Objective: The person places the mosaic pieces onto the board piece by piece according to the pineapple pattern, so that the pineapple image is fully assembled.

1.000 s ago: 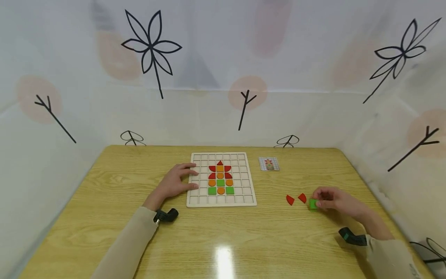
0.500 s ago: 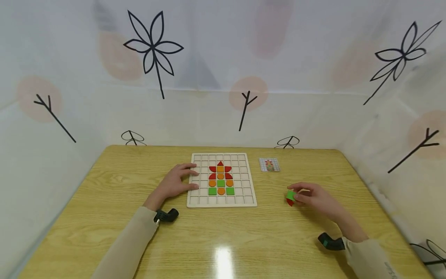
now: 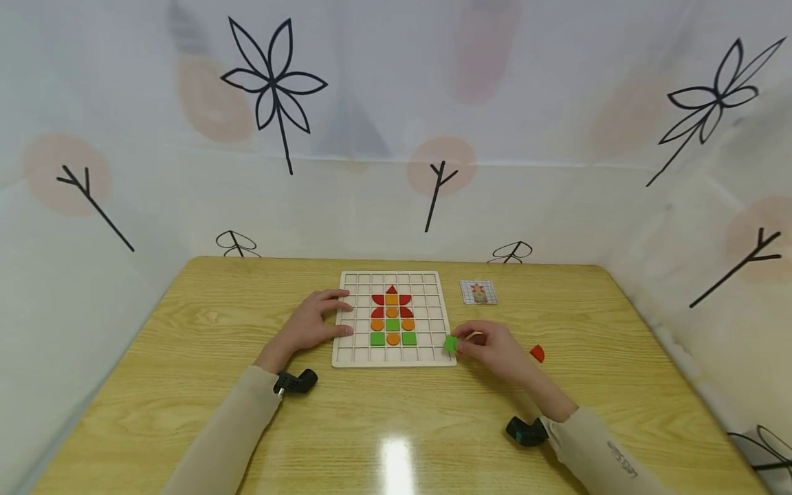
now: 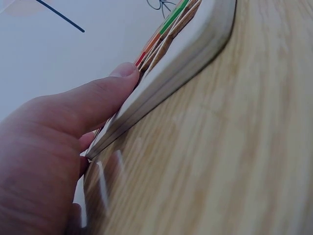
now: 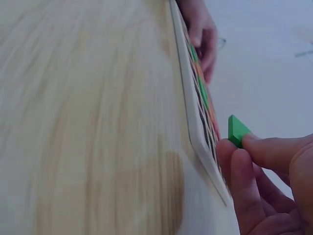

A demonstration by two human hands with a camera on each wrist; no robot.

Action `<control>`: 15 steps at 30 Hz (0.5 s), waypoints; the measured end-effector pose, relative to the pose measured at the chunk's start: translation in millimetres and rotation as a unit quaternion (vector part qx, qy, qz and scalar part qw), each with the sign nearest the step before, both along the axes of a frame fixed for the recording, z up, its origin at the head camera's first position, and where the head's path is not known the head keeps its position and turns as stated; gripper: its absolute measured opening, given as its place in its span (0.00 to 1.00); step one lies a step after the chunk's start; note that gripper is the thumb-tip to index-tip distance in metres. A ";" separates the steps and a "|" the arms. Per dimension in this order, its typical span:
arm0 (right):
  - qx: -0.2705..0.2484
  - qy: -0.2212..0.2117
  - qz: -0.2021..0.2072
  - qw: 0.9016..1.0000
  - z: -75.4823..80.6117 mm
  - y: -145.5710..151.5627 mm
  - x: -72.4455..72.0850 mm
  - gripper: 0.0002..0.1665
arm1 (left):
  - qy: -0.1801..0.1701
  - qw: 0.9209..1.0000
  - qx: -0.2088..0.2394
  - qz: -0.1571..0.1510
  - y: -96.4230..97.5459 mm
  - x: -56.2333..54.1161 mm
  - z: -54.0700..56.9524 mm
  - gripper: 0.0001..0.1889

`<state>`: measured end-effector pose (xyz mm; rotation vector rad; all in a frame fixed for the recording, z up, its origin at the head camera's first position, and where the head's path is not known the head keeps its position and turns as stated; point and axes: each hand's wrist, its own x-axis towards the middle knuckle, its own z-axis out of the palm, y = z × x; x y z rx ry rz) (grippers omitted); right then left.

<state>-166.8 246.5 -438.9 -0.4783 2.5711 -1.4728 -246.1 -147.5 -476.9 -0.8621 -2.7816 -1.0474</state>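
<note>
A green square tile (image 3: 450, 343) is pinched between the thumb and fingertips of my right hand (image 3: 491, 349), over the right edge of a pale wooden grid board (image 3: 427, 309). In the right wrist view the green tile (image 5: 236, 131) is tilted, close to the board's rim. My left hand (image 3: 311, 321) rests at the board's left edge, fingers spread, the thumb (image 4: 107, 93) on the rim. Red, orange and green tiles form a figure in the middle columns: a red triangle (image 3: 392, 289) on top, an orange square (image 3: 392, 300), red quarter-round pieces, orange discs and green squares (image 3: 377, 339) below.
A small pattern card (image 3: 478, 292) lies right of the board's far corner. One red quarter-round piece (image 3: 537, 353) lies on the wooden table (image 3: 396, 405), beside my right wrist. A patterned white cloth (image 3: 346, 206) stands round the back and sides.
My right hand has carried the green square tile left from beside the red pieces to the board's right edge. One red piece is now hidden by the right hand. My left hand stays put.
</note>
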 end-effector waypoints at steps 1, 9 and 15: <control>0.003 0.007 0.002 1.000 -0.9 -7.0 -0.6 0.09 | -0.001 1.000 0.001 0.000 0.1 0.1 0.0 0.23; 0.006 0.064 0.057 0.996 -10.7 -49.4 -7.0 0.05 | -0.004 1.000 -0.001 -0.001 0.8 0.2 -0.2 0.23; 0.007 0.076 0.072 0.994 -13.2 -70.4 -11.8 0.02 | -0.009 1.000 -0.001 0.002 1.0 2.4 2.7 0.24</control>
